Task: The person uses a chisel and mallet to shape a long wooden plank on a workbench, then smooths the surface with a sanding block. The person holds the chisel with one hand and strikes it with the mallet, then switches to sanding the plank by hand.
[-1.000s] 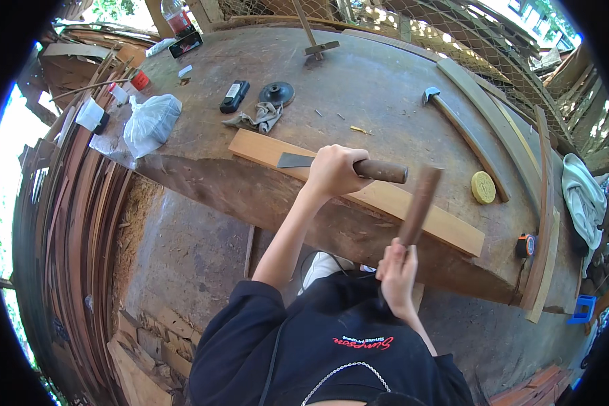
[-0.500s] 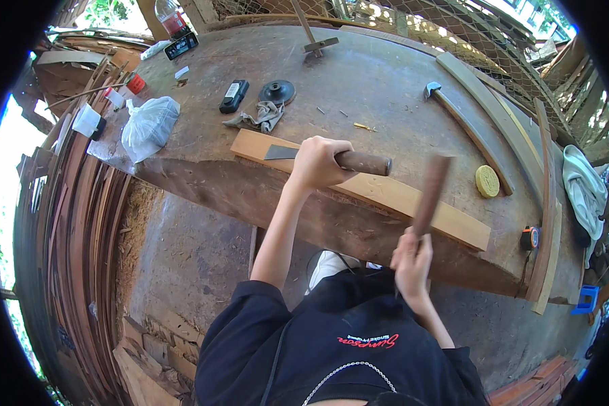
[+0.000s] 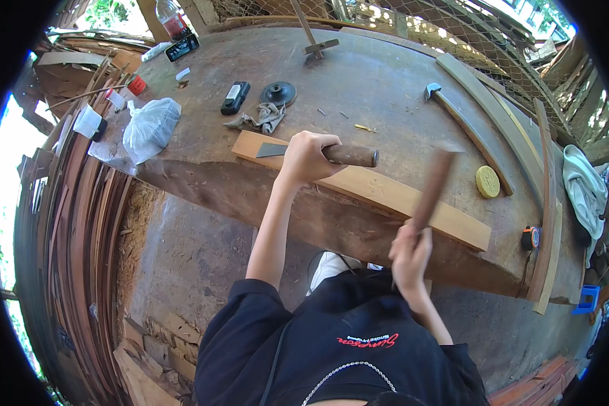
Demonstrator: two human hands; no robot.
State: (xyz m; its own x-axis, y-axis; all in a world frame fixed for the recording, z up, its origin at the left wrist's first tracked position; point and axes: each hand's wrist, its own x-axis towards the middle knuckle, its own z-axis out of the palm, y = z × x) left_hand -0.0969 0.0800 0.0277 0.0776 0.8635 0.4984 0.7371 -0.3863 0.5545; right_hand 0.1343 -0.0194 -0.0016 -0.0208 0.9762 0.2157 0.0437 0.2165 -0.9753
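My left hand (image 3: 306, 160) is closed round a chisel (image 3: 356, 155) with a thick brown wooden handle. Its flat metal blade lies low over the left part of a long, light-brown wooden board (image 3: 413, 199) along the bench's near edge; whether the edge touches the wood I cannot tell. To the right, my right hand (image 3: 411, 260) grips the lower end of a brown wooden stick (image 3: 433, 189). The stick points up and slightly right, its top blurred by motion, apart from the chisel's handle end.
On the wooden bench (image 3: 372, 74) lie a grey rag (image 3: 269, 118), a black disc (image 3: 278, 93), a hammer (image 3: 474, 132), a yellow round tin (image 3: 487, 182) and a tape measure (image 3: 530, 238). A plastic bag (image 3: 150, 130) sits at left, above stacked wood strips (image 3: 68, 271).
My left hand and the chisel have shifted left along the board. The stick in my right hand has tilted a little further to the right. The board has stayed put.
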